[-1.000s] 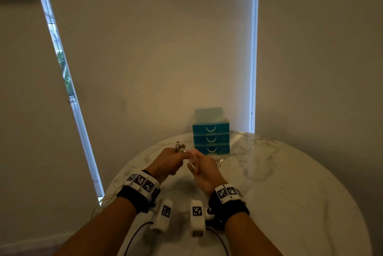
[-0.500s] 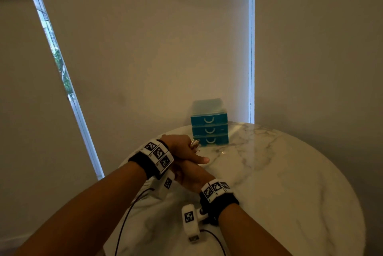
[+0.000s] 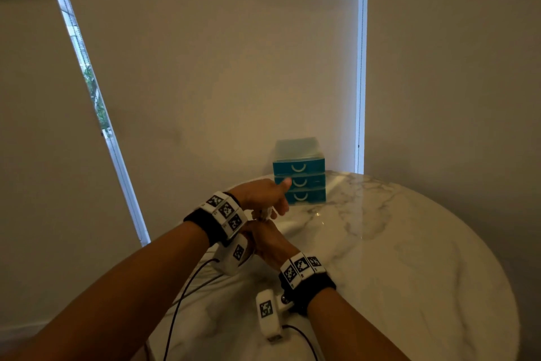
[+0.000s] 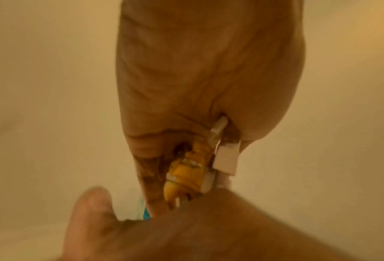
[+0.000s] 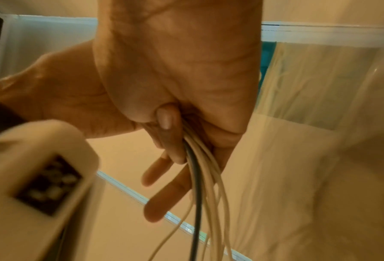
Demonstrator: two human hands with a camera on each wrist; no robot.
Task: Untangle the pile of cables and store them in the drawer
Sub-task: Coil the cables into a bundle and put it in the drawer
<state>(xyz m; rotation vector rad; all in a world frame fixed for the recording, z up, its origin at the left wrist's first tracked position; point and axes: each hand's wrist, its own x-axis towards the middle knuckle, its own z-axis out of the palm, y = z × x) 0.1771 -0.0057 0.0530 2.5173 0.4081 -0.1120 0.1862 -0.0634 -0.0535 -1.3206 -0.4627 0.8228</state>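
Cables [image 5: 200, 180] bunched in both fists above tabletop's [image 3: 395, 258] far-left edge. Left hand [image 3: 260, 195] clamps connector ends [image 4: 200, 164], thumb out; right hand [image 3: 268, 239] just beneath, curled round strands, two fingers loose. Drawer unit [image 3: 299, 182] at far edge, all drawers closed. Advice: keep plugs pinned, draw one strand at a time, avoid yanking knots tight.

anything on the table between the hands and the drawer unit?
Head view: bare marble table between the left hand and the drawer unit.
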